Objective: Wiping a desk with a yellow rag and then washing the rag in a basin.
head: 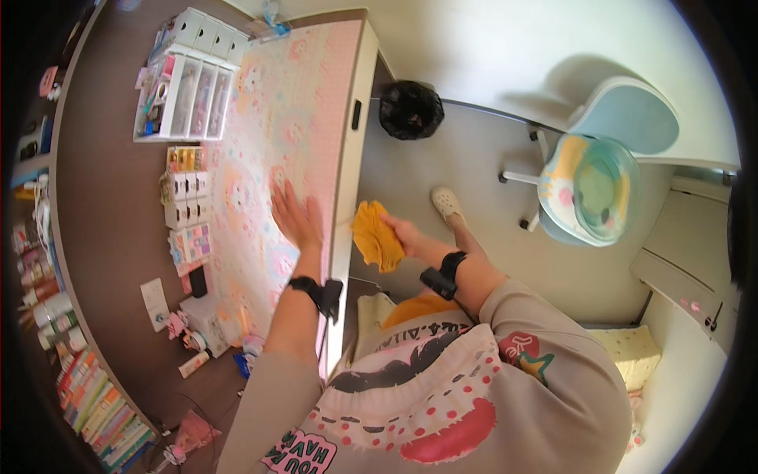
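My left hand lies flat with its fingers apart on a pink patterned desk mat, holding nothing. Just past the desk's front edge, my right hand grips a yellow cloth by one side. The cloth hangs bunched above the floor, beside a drawer front of the desk. Each of my wrists carries a black strap with a small black device.
A bin lined with a black bag stands by the wall. A clear basin sits on a swivel chair. White drawer organizers and small boxes line the desk's back. Books fill a shelf.
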A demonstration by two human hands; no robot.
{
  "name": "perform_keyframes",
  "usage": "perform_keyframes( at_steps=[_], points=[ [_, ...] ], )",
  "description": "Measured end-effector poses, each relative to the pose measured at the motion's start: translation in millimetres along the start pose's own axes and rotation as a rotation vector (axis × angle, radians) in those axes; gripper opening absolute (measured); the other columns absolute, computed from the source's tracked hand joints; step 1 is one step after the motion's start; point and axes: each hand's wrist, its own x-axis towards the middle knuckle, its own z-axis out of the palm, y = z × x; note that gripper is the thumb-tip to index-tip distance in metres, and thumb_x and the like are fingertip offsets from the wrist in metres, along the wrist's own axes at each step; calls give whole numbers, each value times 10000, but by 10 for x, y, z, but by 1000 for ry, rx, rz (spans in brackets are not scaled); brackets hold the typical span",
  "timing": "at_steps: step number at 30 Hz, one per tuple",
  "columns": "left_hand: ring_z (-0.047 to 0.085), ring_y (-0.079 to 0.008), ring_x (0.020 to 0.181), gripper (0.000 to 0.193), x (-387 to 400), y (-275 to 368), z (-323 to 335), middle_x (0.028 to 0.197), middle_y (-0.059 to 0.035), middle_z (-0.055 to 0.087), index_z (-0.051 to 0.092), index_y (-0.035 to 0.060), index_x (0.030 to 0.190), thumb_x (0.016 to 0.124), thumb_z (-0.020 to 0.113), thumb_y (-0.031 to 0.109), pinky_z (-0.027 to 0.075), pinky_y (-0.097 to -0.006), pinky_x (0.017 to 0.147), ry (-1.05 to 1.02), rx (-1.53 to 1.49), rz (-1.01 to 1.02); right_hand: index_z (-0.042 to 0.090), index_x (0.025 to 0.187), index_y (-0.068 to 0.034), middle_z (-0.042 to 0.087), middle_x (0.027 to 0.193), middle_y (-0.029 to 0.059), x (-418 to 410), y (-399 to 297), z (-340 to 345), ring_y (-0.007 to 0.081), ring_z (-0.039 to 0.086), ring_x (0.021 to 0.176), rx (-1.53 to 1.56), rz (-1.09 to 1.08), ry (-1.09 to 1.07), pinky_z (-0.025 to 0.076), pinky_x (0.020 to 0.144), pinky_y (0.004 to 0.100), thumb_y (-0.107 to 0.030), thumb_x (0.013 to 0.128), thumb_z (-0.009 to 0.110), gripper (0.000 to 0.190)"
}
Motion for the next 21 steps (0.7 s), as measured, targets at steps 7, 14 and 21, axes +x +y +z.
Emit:
perform_keyframes(
  at_steps=[7,14,21],
  points=[
    [365,-354,1338,513,-179,-7,-152,1442,-160,439,485,81,1365,901,602,266,292,-464,1110,37,-293,-169,454,1398,-79,570,1325,135,-1554,-349,-101,320,575,1181,187,-201,-164,465,1000,493,-535,986,421,616],
    [557,-240,1133,461,-1072,1367,-232,1257,-123,601,585,47,1245,977,534,419,407,-398,1001,-1002,-968,-225,469,1384,-69,579,1314,140,-2515,-115,-358,303,601,1152,142,-450,-241,486,983,487,-485,978,480,581],
    [589,-225,1121,590,-1831,2918,-481,1302,-116,569,474,19,1356,989,504,480,458,-360,977,-1218,-1777,-461,470,1361,-31,599,1285,142,-3143,-107,-717,289,623,1125,183,-500,-156,516,955,449,-343,981,537,496]
  ],
)
